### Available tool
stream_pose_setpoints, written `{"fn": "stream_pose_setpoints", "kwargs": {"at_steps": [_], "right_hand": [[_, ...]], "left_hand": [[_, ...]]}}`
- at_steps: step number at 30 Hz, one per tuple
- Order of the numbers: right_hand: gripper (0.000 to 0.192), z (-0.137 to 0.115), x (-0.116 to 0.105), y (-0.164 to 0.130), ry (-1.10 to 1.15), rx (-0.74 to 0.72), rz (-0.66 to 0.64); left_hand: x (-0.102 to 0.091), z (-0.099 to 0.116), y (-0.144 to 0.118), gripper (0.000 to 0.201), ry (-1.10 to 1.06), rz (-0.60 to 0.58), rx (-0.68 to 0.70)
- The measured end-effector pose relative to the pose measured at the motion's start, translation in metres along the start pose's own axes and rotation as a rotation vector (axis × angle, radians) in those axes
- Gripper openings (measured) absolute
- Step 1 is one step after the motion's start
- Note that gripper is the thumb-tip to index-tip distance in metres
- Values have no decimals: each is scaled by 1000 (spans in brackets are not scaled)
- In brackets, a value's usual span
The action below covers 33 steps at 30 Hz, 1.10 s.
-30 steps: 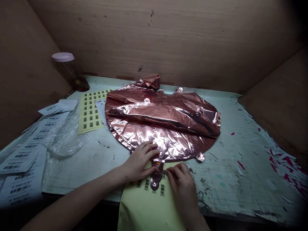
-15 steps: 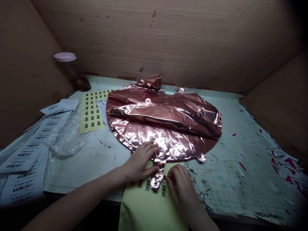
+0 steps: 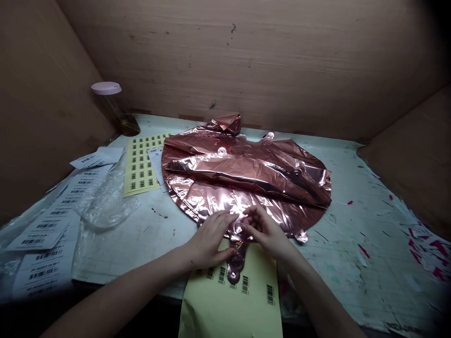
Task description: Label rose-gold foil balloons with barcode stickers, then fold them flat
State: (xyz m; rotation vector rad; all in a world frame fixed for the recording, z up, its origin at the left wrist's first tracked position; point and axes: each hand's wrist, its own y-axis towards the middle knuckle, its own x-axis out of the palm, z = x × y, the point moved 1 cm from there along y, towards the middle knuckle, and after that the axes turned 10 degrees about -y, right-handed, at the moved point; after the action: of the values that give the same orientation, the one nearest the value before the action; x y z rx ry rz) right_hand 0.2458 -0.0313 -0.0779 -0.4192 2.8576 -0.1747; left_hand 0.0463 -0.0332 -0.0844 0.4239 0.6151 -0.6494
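Observation:
A flat, deflated rose-gold foil balloon (image 3: 225,164) lies creased on the table. Its filling tab (image 3: 234,272) points towards me, with a small coloured mark by the neck. My left hand (image 3: 211,239) lies on the balloon's near edge, fingers stretched out and thumb against the tab. Just right of it, my right hand (image 3: 266,232) is closed, thumb and fingertips pinched together over the foil above the neck. Whatever sits in that pinch is too small to make out. Beneath the tab, a yellow barcode sticker sheet (image 3: 232,310) hangs over the table's front edge.
Another yellow barcode sheet (image 3: 139,164) and a printed card (image 3: 155,162) lie left of the balloon. Further left are clear plastic film (image 3: 105,199) and white barcode labels (image 3: 52,220). A lidded bottle (image 3: 114,110) stands behind. Paper scraps (image 3: 428,251) litter the right. Cardboard walls (image 3: 225,61) surround the table.
My right hand has moved from beside the tab, above the yellow sheet, up and away from me onto the balloon's foil. My left hand stays by the neck. The view has shifted slightly.

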Motion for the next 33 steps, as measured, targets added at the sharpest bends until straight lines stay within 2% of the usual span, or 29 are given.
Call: {"fn": "stream_pose_setpoints", "kwargs": {"at_steps": [3, 6, 9, 11, 12, 14, 16, 18, 20, 22, 26, 27, 30, 33], "right_hand": [[26, 6, 1, 1, -75, -33, 30], [19, 8, 4, 3, -329, -82, 112], [17, 8, 7, 6, -534, -95, 209], [22, 6, 6, 4, -651, -80, 333], [23, 5, 5, 0, -727, -77, 406], [19, 2, 0, -11, -853, -112, 514], [12, 0, -5, -28, -878, -185, 525], [12, -3, -10, -47, -844, -246, 500], [15, -6, -15, -65, -812, -274, 484], [15, -9, -18, -78, -779, -299, 467], [14, -13, -17, -82, -675, -333, 385], [13, -14, -15, -78, -644, -348, 363], [17, -15, -8, -63, -576, -399, 308], [28, -14, -2, -45, -669, -427, 233]], "left_hand": [[0, 0, 1, 75, 1, -3, 8], [2, -2, 1, 72, 5, 6, 20], [1, 0, 0, 50, 21, 2, 19], [-4, 4, -1, 38, 60, -27, 32], [-8, 7, -1, 41, 91, -69, 57], [-14, 12, 0, 59, 162, -190, 162], [-17, 13, 2, 65, 203, -309, 324], [-16, 10, 6, 50, 169, -366, 453], [-12, 3, 13, 36, 57, -371, 469], [-10, -4, 21, 25, -97, -327, 331], [-13, -10, 38, 3, -415, -169, -146], [-15, -10, 41, 7, -488, -152, -232], [-16, -12, 50, 26, -656, -156, -358], [-16, -16, 53, 32, -727, -140, -425]]}}
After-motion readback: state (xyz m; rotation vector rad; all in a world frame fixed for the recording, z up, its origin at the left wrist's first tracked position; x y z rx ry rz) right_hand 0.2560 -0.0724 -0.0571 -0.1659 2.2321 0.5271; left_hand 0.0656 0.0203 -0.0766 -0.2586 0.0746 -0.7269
